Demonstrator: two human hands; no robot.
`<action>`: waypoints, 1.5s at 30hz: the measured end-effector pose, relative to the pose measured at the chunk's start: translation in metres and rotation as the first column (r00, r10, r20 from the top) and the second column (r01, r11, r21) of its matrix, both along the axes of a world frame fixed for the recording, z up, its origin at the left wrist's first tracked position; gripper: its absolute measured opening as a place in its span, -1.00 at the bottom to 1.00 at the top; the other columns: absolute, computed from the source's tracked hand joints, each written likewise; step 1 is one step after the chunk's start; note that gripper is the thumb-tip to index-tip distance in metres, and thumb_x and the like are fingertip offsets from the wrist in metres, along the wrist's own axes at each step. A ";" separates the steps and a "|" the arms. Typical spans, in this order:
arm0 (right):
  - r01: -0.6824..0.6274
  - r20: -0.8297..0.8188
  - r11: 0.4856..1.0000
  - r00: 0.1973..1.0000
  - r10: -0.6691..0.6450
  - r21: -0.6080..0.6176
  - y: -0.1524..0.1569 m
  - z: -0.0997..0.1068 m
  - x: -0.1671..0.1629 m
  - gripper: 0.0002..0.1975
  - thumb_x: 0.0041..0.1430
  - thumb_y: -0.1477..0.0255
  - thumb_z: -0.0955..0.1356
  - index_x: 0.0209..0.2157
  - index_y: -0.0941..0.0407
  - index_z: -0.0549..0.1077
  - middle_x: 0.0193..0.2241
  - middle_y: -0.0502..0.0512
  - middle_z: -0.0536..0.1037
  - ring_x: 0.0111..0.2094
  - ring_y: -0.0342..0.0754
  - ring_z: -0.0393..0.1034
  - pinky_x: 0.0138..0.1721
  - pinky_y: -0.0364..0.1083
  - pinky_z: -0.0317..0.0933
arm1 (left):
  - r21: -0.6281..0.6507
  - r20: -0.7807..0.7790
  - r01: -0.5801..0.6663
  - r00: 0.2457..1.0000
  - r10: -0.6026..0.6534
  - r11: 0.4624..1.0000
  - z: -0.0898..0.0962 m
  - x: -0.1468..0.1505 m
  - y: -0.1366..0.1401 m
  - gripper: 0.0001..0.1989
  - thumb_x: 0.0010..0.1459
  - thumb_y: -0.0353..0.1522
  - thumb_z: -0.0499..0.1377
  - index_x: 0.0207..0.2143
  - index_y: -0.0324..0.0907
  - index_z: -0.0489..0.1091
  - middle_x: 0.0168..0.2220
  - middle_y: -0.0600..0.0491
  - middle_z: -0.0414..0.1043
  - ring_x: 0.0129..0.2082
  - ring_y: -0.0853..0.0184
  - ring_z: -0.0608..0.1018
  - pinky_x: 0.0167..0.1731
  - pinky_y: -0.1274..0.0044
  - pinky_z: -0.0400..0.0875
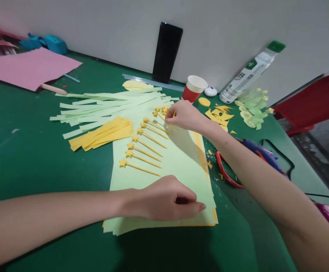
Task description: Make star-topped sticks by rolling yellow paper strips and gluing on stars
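Observation:
Across the stack of pale green paper (187, 166) lies a row of several thin yellow sticks with star-shaped tips (143, 168). At the far end of that row, my right hand (185, 115) has its fingertips pinched on one of these yellow star-tipped sticks (164, 110), partly covered by the fingers. My left hand (167, 198) is curled closed low over the near part of the stack, thumb pointing right. Nothing shows in its fingers. Yellow paper strips (104, 134) and pale green paper strips (119, 105) lie left of the right hand.
A red and white paper cup (193, 90), a white bottle with green cap (250, 73) and a leaning black phone (167, 53) stand along the wall. Yellow scraps (221, 115), red-handled scissors (226, 172) and a blue glue gun (263, 155) lie right. Pink paper (31, 70) lies left.

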State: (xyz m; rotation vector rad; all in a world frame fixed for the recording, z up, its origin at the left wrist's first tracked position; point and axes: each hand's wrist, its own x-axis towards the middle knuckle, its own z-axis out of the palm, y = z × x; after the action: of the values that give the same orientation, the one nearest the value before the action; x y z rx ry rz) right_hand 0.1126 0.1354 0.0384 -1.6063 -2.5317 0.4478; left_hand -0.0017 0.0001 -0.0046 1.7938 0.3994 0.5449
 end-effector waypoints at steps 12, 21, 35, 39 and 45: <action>-0.011 0.071 0.999 0.997 0.014 -0.045 0.020 -0.011 -0.010 -0.88 -0.13 0.56 0.30 -0.49 0.21 0.48 -0.40 0.20 0.50 -0.41 -0.07 0.33 -0.39 -0.13 0.14 | 0.007 -0.011 -0.023 1.000 0.024 1.000 -0.001 0.001 0.001 -0.60 0.11 -0.39 -0.01 -0.70 -0.18 -0.14 -0.67 0.22 -0.24 -0.62 0.47 -0.09 -0.66 0.58 -0.10; -0.002 0.003 0.999 1.000 0.002 -0.036 0.020 -0.005 -0.006 -0.88 -0.07 0.50 0.33 -0.47 0.23 0.50 -0.43 0.17 0.49 -0.44 -0.10 0.30 -0.42 -0.12 0.14 | -0.014 -0.032 -0.007 0.999 0.007 1.000 -0.002 0.000 0.001 -0.59 0.14 -0.36 -0.03 -0.70 -0.18 -0.13 -0.68 0.23 -0.21 -0.64 0.49 -0.07 -0.66 0.58 -0.10; 0.014 -0.071 0.993 0.997 -0.005 0.119 0.034 -0.006 -0.003 -0.88 -0.02 0.49 0.32 -0.47 0.22 0.50 -0.43 0.14 0.49 -0.40 -0.09 0.30 -0.44 -0.10 0.10 | -0.009 -0.028 -0.017 0.999 0.017 1.000 -0.003 0.001 0.001 -0.60 0.13 -0.38 -0.02 -0.71 -0.18 -0.12 -0.69 0.23 -0.24 -0.64 0.48 -0.09 -0.68 0.62 -0.09; 0.017 -0.037 0.984 0.999 -0.011 0.177 0.044 -0.017 -0.007 -0.85 -0.02 0.52 0.30 -0.38 0.21 0.51 -0.35 0.14 0.49 -0.31 -0.04 0.29 -0.36 -0.09 0.10 | -0.010 -0.022 -0.024 0.999 0.023 1.000 -0.004 0.001 0.000 -0.60 0.12 -0.38 -0.01 -0.71 -0.19 -0.11 -0.68 0.23 -0.24 -0.63 0.49 -0.09 -0.67 0.62 -0.09; -0.029 0.007 0.980 1.000 0.028 0.196 0.046 -0.031 -0.017 -0.79 -0.04 0.51 0.31 -0.30 0.19 0.49 -0.26 0.15 0.47 -0.23 0.01 0.26 -0.34 -0.10 0.08 | -0.005 -0.030 -0.016 0.999 0.015 1.000 -0.004 0.000 -0.001 -0.60 0.13 -0.38 -0.01 -0.70 -0.19 -0.12 -0.68 0.23 -0.23 -0.62 0.49 -0.08 -0.67 0.62 -0.10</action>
State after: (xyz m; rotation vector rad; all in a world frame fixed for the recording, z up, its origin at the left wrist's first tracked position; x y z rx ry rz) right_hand 0.0955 0.1816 0.0079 -1.5026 -2.5142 0.1898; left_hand -0.0016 -0.0008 -0.0087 1.7970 0.4351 0.5281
